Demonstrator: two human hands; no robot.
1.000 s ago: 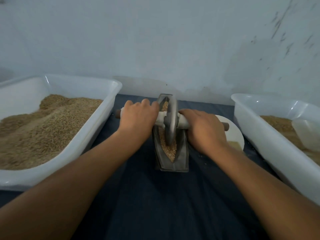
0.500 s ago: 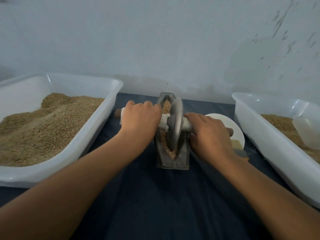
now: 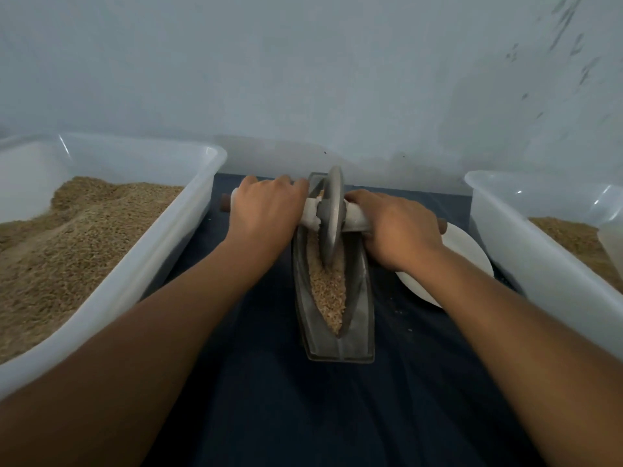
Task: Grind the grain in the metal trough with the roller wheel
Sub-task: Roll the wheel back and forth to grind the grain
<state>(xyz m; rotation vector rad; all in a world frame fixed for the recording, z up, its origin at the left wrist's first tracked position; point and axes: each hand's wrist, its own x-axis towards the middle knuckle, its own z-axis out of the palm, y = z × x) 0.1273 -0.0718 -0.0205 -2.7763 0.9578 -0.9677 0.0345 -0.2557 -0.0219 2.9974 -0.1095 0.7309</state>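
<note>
Metal trough: 1 | roller wheel: 1 | left hand, right hand grip axle | tubs: 2

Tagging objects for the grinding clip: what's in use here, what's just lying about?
In use:
left hand and right hand gripping the axle
roller wheel
metal trough
grain

Lying about:
left tub of grain
right tub
white plate

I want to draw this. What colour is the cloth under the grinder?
Dark navy blue. The cloth shows best in the head view, under the trough.
</note>
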